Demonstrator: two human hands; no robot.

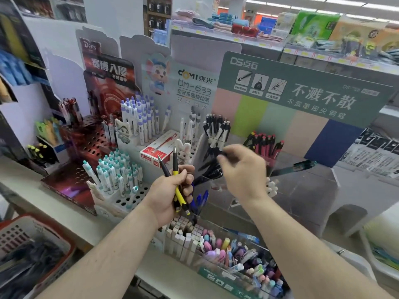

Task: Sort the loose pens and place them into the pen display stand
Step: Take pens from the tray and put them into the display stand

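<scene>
two pens (175, 175) in left hand (170, 190) (right hand (241, 169) blurred, over stand (302, 190)).

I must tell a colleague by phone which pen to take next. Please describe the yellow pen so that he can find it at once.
Start at the big green display board with white Chinese lettering; in front of it and lower left is the person's left hand. That hand grips two upright pens. The yellow plastic pen with black grip is the right one, taller than the all-dark pen beside it.
</scene>
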